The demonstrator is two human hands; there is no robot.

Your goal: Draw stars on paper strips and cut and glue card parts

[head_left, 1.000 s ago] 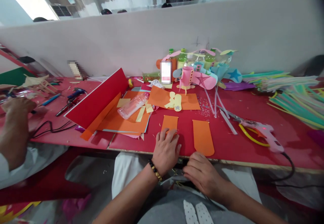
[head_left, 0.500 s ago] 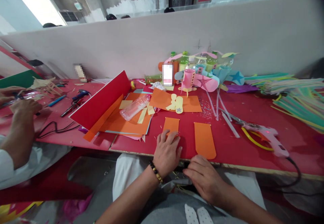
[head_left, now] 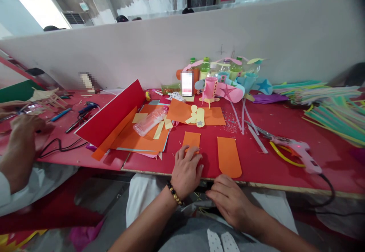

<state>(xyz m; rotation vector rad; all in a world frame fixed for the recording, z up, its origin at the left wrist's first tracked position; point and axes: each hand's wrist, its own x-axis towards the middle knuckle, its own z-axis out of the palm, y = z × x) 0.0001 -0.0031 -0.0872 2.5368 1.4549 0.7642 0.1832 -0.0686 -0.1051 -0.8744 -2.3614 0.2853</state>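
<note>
My left hand (head_left: 186, 170), with a beaded bracelet at the wrist, rests with fingers spread on the lower part of a small orange paper piece (head_left: 192, 139). To its right a longer orange paper piece (head_left: 229, 157) with rounded lower corners lies flat. Just below that piece, at the table's front edge, my right hand (head_left: 230, 200) is closed with curled fingers; whatever it may hold is hidden. Beyond the hands, pale yellow paper cutouts (head_left: 200, 118) lie on an orange sheet (head_left: 218, 116).
A pink glue gun (head_left: 302, 152) and yellow-handled scissors (head_left: 278, 157) lie right. Behind stand decorated plastic bottles (head_left: 211, 88) and a phone (head_left: 187, 83). Left are a clear bottle (head_left: 149, 122) on orange sheets and a red board (head_left: 114, 111). A co-worker's hand (head_left: 27, 126) is far left.
The view has shifted slightly, so everything appears a little further left. My hands keep nearly the same positions, the left on the paper. The co-worker's hand at far left has moved slightly.
</note>
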